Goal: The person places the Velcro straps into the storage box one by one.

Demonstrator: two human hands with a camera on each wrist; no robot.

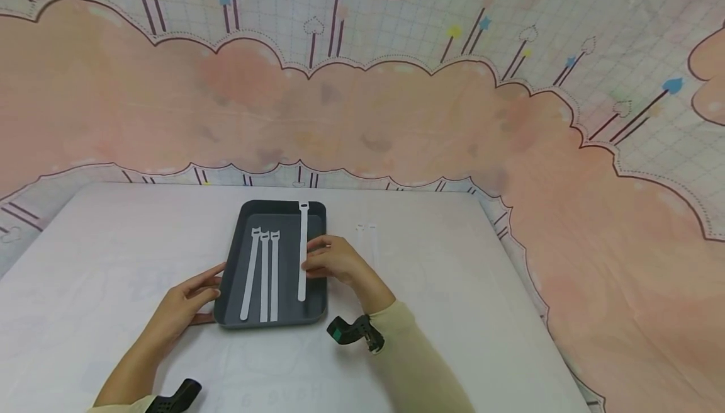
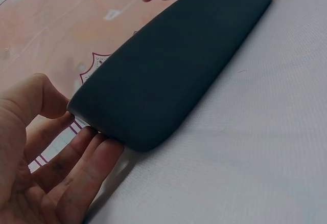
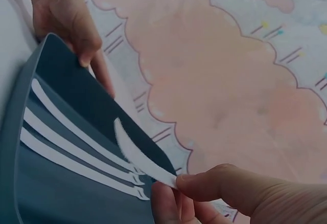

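Note:
A dark grey tray (image 1: 286,320) lies on the white table, its left wall held by my left hand (image 1: 185,299). In the left wrist view, the thumb (image 2: 51,98) is at the tray's rim and the other fingers are against its side. My right hand (image 1: 334,260) pinches a white hook-and-loop cable tie (image 1: 303,224) between thumb and fingers, over the right part of the tray. Its slotted head points to the far side in the head view. Three similar white cable ties (image 1: 264,281) lie side by side in the tray's left half.
To the right of the tray, a pair of faint white strips (image 1: 372,237) lies on the white table (image 1: 442,312), partly behind the right hand. A patterned pink and white cloth (image 1: 362,117) hangs behind the table and along its right side.

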